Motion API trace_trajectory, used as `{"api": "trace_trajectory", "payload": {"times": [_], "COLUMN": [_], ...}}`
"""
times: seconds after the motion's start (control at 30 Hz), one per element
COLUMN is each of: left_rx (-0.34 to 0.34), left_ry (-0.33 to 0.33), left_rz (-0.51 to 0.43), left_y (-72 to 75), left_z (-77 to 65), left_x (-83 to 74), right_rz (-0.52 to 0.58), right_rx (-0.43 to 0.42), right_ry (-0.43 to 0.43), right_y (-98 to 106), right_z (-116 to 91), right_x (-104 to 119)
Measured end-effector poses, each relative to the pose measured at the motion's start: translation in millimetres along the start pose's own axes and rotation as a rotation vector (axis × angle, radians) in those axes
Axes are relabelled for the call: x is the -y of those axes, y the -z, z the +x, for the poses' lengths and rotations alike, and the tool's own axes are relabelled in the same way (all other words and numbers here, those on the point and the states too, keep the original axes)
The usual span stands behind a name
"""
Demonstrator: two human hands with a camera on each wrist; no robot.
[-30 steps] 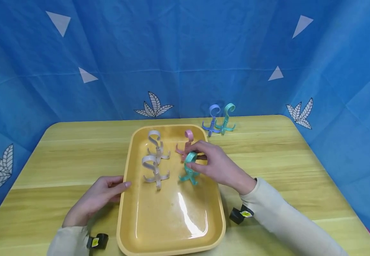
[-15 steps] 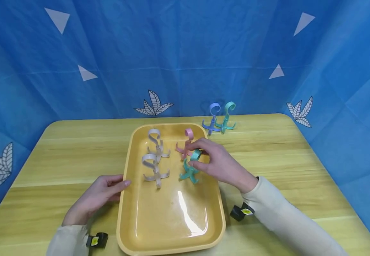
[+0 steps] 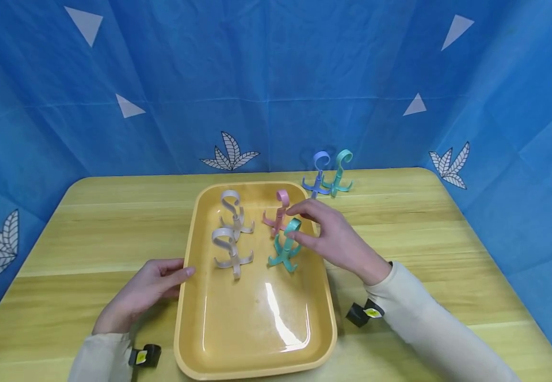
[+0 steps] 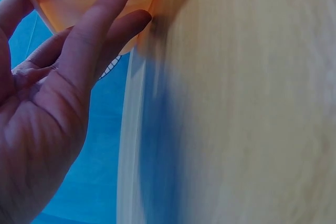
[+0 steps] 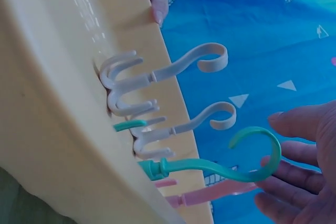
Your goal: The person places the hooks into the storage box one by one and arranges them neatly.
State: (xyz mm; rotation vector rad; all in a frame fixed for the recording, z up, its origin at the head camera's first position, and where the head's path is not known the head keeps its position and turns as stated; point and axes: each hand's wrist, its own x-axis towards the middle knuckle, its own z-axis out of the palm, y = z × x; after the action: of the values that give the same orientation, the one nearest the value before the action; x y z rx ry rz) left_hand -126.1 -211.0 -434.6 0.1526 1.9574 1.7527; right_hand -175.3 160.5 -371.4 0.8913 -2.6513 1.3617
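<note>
Steadying, I judge, a yellow rectangular plastic tray (image 3: 242,323), my left grip (image 3: 147,287) pinches it; beside my unclosed right grip (image 3: 335,233) stands a self-supporting curled teal plastic hook (image 3: 287,245).

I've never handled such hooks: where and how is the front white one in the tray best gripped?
The front white hook: probably pinch its upright stem, above the splayed prongs, coming from the near side; the rear white hook stands close behind.

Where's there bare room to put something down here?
The near half of the yellow tray, before the teal hook and two pale hooks; also the table between the left hand and blue curtain. The tray's far half is crowded: those three, the pink hook, the right hand.
</note>
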Motion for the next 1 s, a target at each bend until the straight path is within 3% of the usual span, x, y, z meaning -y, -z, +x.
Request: {"api": "trace_trajectory", "payload": {"times": [0.67,1.0], "left_rx": [-0.002,0.004], "left_ry": [-0.009,-0.014], "left_rz": [-0.003,-0.006], "left_y": [0.5,1.1], "left_z": [0.2,0.7], "left_x": [2.4,1.9], "right_rz": [0.011,0.041], "right_rx": [-0.072,-0.12], "right_ry": [0.049,-0.041], "right_y": [14.2,34.1], "right_z": [-2.2,-2.7], "right_x": [-5.1,-16.3]}}
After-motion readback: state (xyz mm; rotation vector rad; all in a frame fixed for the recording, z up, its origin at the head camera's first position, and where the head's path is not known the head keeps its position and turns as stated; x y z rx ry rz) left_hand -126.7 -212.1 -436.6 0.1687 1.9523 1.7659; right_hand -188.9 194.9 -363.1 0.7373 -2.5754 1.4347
